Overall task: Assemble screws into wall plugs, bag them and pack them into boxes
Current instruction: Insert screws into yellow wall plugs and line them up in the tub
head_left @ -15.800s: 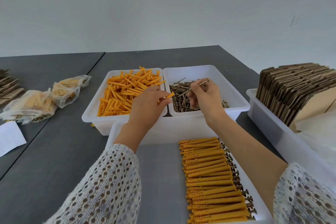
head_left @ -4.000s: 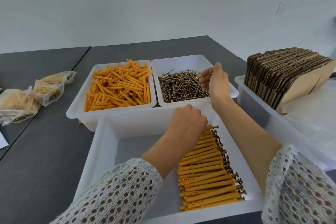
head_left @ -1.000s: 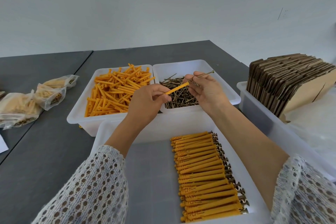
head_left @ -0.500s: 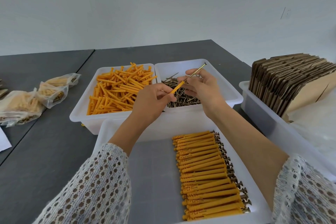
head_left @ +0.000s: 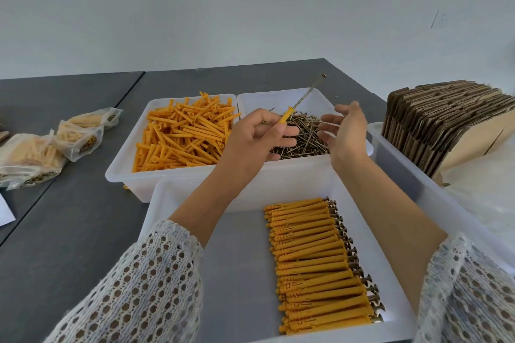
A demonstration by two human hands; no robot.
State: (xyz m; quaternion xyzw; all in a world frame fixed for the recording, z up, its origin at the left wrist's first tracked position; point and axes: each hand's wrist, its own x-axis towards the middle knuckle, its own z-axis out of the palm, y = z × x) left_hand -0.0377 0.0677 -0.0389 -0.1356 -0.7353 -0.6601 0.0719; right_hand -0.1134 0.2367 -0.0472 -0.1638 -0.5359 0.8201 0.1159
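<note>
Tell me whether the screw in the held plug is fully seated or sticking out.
Sticking out. Most of the screw projects beyond the orange plug pinched in the left hand; its head is far from the plug's end.

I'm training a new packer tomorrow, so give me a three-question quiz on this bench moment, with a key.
1. True or false: the right hand is gripping the screw.
2. Which bin holds the loose plugs? A) far left bin B) far right bin C) near tray
3. Fill in: the finished plug-and-screw sets lie in a row with their screw heads pointing to the person's ____.

Key
1. False: the right hand is open beside it. The left hand pinches the orange plug, and the screw sticks far out of it.
2. A
3. right
</note>
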